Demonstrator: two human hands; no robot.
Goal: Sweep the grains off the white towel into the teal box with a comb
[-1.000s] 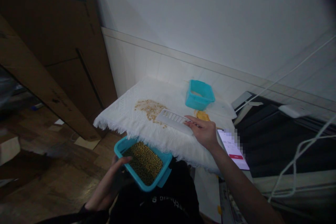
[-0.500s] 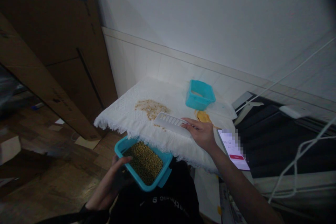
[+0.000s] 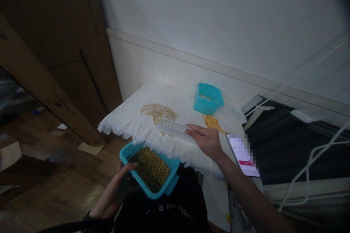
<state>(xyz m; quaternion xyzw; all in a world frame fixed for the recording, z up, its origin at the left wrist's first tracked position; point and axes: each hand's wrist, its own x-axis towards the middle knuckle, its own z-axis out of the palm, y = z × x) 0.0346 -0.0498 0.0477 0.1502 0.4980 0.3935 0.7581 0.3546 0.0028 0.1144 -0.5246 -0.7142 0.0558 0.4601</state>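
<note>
My left hand [image 3: 123, 176] grips the left rim of a turquoise plastic tub [image 3: 171, 182], thumb over the edge. Soybean-like yellow beans [image 3: 153, 167] fill its bottom, and it sits just under the table's fringed front edge. Closed around the end of a flat white slotted plastic piece [image 3: 164, 126], my right hand [image 3: 206, 140] holds it low over the white tablecloth [image 3: 123, 113]. The far end of this piece is beside a patch of scattered beans and pale grains [image 3: 158, 111] on the cloth.
A second turquoise tub [image 3: 209, 100] with pale contents stands at the back of the table. Near it lie a yellow cloth-like item [image 3: 212, 122] and a lit phone [image 3: 243, 156]. Large cardboard boxes [image 3: 62, 54] stand at left; white cables [image 3: 307, 167] hang at right.
My right hand has drawn the white slotted piece slightly left and toward the table's front edge. The left hand and its tub stay in place.
</note>
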